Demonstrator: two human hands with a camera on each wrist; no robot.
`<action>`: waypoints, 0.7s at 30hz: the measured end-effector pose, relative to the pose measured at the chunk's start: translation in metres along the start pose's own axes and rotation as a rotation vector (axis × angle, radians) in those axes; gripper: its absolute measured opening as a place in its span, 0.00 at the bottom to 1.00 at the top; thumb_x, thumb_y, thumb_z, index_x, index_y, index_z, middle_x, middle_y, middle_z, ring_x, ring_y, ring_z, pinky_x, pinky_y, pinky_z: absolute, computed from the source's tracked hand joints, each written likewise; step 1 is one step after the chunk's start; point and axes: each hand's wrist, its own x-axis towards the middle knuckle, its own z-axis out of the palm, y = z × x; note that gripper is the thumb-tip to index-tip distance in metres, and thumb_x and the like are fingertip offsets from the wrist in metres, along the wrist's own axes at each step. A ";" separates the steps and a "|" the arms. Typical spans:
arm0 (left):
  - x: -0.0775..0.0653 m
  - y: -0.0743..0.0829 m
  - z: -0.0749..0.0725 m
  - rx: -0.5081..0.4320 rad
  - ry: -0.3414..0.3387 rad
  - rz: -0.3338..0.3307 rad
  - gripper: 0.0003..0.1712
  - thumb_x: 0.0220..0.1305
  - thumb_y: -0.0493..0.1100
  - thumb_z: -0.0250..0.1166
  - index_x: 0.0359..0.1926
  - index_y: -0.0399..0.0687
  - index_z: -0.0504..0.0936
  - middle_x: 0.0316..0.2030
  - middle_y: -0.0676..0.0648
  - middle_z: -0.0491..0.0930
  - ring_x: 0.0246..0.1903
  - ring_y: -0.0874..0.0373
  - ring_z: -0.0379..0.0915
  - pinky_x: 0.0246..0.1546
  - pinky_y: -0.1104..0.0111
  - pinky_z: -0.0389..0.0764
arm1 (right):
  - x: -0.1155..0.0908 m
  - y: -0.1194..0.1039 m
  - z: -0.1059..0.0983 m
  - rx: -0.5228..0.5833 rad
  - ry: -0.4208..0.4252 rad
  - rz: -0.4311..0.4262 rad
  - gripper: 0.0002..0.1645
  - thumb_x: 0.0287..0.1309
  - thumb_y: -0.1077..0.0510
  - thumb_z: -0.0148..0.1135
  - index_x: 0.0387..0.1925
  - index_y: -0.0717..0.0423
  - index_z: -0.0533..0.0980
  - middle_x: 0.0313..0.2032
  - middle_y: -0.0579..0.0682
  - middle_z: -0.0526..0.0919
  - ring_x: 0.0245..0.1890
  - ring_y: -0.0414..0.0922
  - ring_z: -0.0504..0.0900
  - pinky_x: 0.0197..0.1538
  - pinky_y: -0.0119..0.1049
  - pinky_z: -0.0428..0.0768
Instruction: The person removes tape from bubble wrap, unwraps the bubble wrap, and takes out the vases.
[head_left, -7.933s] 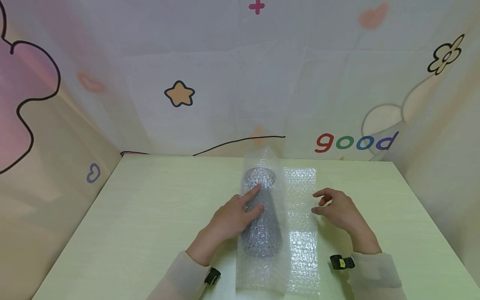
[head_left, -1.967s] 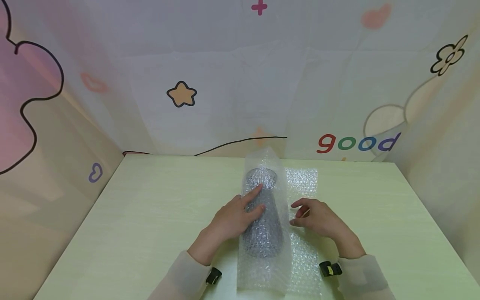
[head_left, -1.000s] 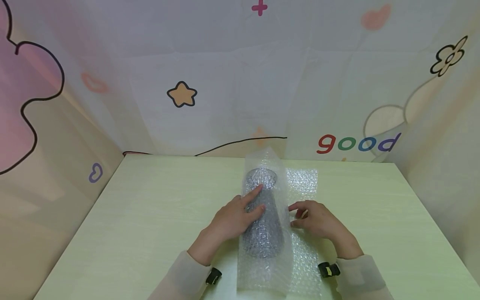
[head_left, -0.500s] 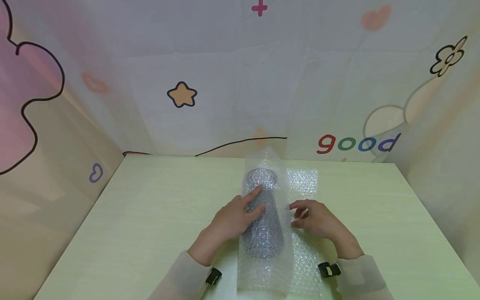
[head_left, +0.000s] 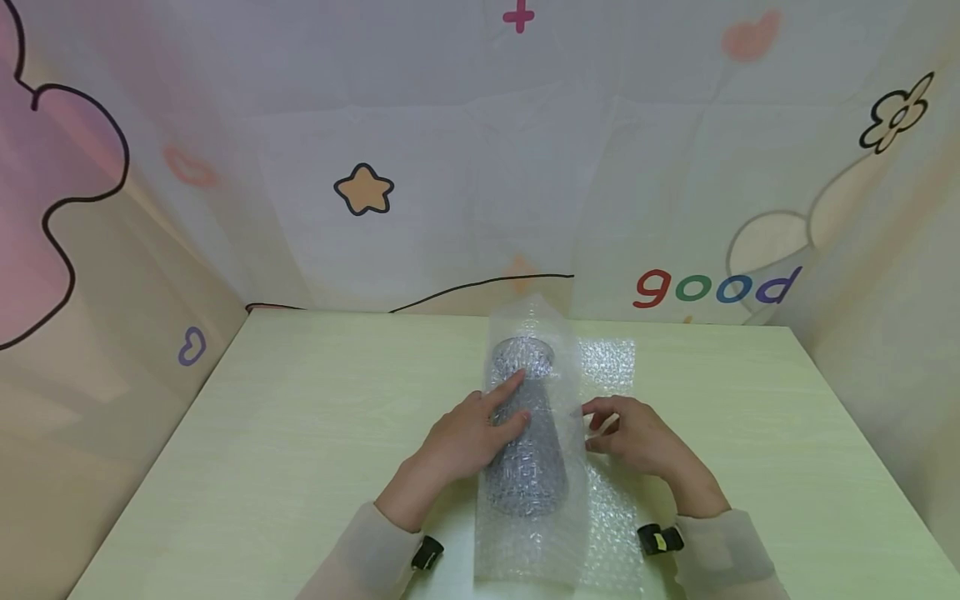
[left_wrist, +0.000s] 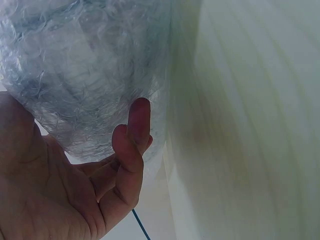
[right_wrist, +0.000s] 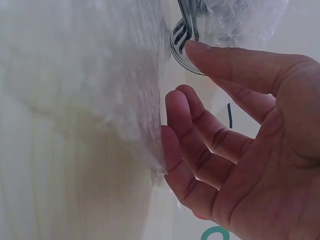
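Note:
A grey vase (head_left: 528, 467), wide at the base and narrower towards its top, lies under a layer of bubble wrap (head_left: 528, 550). Ribbed clear glass with a round rim (right_wrist: 186, 52) shows through a gap in the right wrist view. My left hand (head_left: 461, 433) grips the wrapped vase from the left, forefinger and thumb over the top, with the other fingers bent against its side in the left wrist view. My right hand (head_left: 637, 433) has its fingertips at the wrap's right edge (right_wrist: 157, 165), fingers loosely bent and thumb apart from them.
A flat strip of bubble wrap (head_left: 611, 533) extends right on the pale table (head_left: 322, 433), passing under my right hand. A printed curtain (head_left: 465, 167) closes off the back and sides. Each sleeve bears a black wrist strap (head_left: 427, 553).
My right hand has come left from over the flat strip to the upper layer's edge. Over the last second that edge has shifted slightly right. My left hand has kept its hold.

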 end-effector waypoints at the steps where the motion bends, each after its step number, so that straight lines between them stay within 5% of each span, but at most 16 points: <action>1: 0.000 0.000 0.000 0.002 0.000 0.001 0.36 0.72 0.75 0.49 0.78 0.90 0.52 0.70 0.33 0.70 0.62 0.33 0.76 0.53 0.41 0.79 | 0.000 0.000 0.000 0.003 0.002 0.001 0.24 0.57 0.63 0.74 0.57 0.56 0.83 0.42 0.54 0.82 0.39 0.47 0.80 0.42 0.39 0.81; 21: -0.001 0.001 -0.001 0.011 0.002 0.018 0.36 0.73 0.74 0.48 0.79 0.87 0.52 0.69 0.32 0.71 0.60 0.33 0.77 0.50 0.43 0.80 | -0.001 0.003 -0.005 0.030 0.033 -0.056 0.22 0.61 0.61 0.72 0.57 0.59 0.82 0.44 0.54 0.83 0.41 0.47 0.82 0.40 0.38 0.81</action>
